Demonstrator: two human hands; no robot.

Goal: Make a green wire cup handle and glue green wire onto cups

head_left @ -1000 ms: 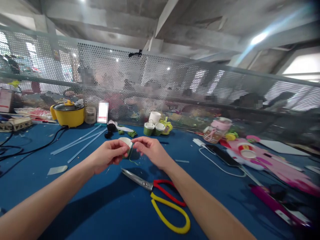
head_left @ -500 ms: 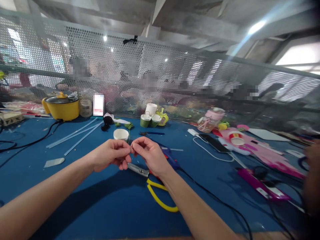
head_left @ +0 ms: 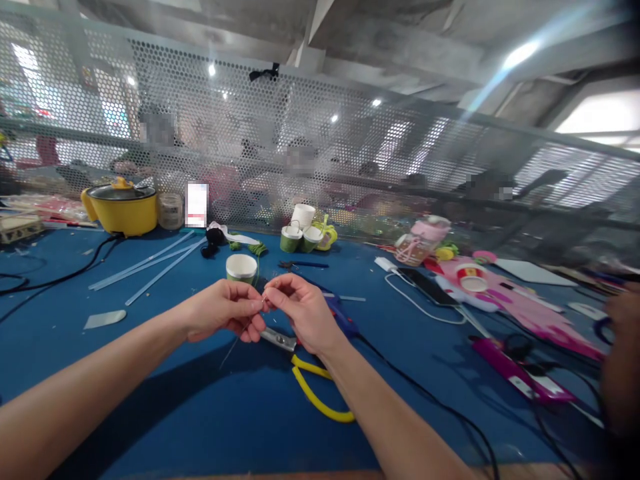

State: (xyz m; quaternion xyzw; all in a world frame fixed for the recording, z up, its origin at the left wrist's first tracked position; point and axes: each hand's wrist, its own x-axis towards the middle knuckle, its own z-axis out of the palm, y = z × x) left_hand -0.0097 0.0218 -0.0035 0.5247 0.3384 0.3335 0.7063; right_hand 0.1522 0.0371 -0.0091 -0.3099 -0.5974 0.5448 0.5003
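My left hand (head_left: 227, 310) and my right hand (head_left: 297, 310) meet fingertip to fingertip above the table, both pinched closed. A thin wire or thread (head_left: 230, 353) hangs down from beneath the left fingers, its upper part hidden by them. What lies between the right fingertips is too small to make out. Just behind the hands stands a small white cup with a green outside (head_left: 241, 268). Below them lie scissors with yellow handles (head_left: 320, 400), partly covered by my right wrist. A blue glue gun (head_left: 345, 321) rests beside the right hand, partly hidden.
Clear glue sticks (head_left: 155, 267) lie left, near a yellow electric pot (head_left: 125, 210). Pliers (head_left: 305, 265) and several small cups (head_left: 300, 237) are behind. A phone (head_left: 427, 287), pink mat (head_left: 530, 313) and purple power strip (head_left: 520, 373) lie right. Another person's hand (head_left: 623, 317) shows at the right edge.
The hands stay pinched together in almost the same place. A thin wire or thread now shows below the left fingers. The view has shifted slightly.
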